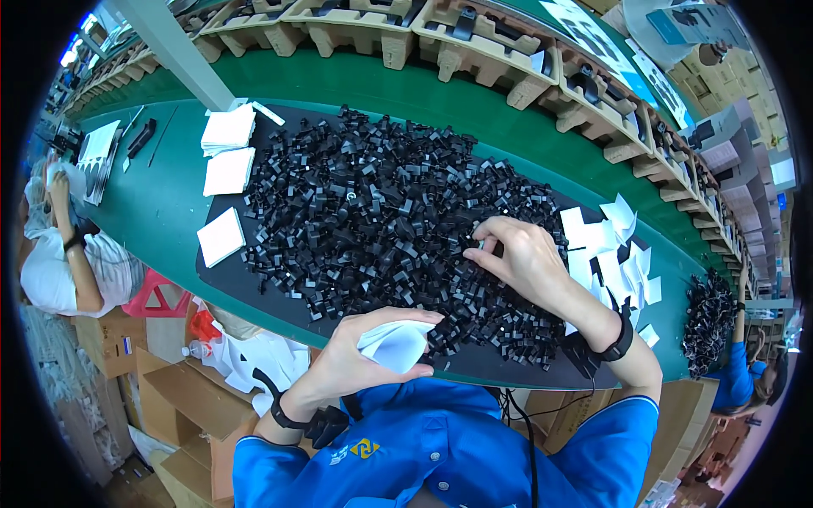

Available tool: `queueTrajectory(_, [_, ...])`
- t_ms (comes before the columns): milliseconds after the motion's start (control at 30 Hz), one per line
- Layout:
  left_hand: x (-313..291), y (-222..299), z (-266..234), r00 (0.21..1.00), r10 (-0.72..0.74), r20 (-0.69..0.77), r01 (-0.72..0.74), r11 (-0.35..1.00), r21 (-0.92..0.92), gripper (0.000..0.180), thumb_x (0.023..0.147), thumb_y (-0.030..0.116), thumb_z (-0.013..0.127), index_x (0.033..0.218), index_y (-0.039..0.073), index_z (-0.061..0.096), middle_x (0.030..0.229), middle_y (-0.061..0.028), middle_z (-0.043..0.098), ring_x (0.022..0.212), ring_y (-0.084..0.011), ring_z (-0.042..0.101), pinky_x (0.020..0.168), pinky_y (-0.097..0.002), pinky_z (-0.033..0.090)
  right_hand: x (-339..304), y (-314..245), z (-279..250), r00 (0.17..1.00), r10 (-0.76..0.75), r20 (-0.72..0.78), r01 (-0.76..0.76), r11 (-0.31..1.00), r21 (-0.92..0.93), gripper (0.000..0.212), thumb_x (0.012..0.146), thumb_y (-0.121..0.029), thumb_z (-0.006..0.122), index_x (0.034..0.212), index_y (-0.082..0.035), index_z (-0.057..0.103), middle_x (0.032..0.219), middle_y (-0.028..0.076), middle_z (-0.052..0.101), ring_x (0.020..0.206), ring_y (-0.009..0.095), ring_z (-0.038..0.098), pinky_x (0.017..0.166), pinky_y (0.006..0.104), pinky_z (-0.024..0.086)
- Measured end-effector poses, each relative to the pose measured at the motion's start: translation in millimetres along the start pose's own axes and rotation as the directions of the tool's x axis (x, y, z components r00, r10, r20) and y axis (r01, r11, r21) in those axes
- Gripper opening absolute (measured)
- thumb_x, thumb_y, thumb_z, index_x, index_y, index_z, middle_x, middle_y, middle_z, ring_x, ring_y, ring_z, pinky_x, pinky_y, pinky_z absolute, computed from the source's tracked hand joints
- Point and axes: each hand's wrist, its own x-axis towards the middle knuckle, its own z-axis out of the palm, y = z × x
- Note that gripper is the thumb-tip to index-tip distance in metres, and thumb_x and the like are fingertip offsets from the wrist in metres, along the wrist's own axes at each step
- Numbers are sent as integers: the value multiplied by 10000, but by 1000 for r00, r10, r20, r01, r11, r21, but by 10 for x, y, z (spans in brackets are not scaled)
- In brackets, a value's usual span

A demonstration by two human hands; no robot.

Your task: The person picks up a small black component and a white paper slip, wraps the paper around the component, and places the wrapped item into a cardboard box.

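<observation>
My left hand (360, 356) holds a small white bag (396, 345) open at the near edge of the bench. My right hand (517, 254) reaches into a large heap of small black plastic parts (373, 203), its fingers pinching among the pieces. The heap lies on a black mat (222, 275) on the green bench (161, 212). Both wrists wear black straps.
Stacks of white bags (229, 131) lie left of the heap and loose white bags (610, 254) to the right. Cardboard pulp trays (474, 42) with black items run along the far side. A person (68, 245) sits at left, another (745, 372) at right beside a second black heap (707, 317). Cardboard boxes (169, 398) stand below.
</observation>
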Motion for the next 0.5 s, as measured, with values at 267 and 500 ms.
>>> queueTrajectory(267, [-20,38,93,999,37,-40,-32,992,120,550,653,-28,803,1160,9,593,899,-70,653,834,-120,623,743,-249,508,-3,-21,36,995,21,97,-24,999,28,211,818,-171,676,844,20,593,615,98,609,463,197,606,485,308,471])
queueTrajectory(500, [-65,18,198,997,36,-68,-28,993,117,519,672,-22,789,1154,10,599,947,-73,659,850,-126,629,776,-272,516,-125,-133,-199,979,172,112,-200,920,338,224,800,-155,697,890,37,627,673,116,647,565,193,644,500,290,497])
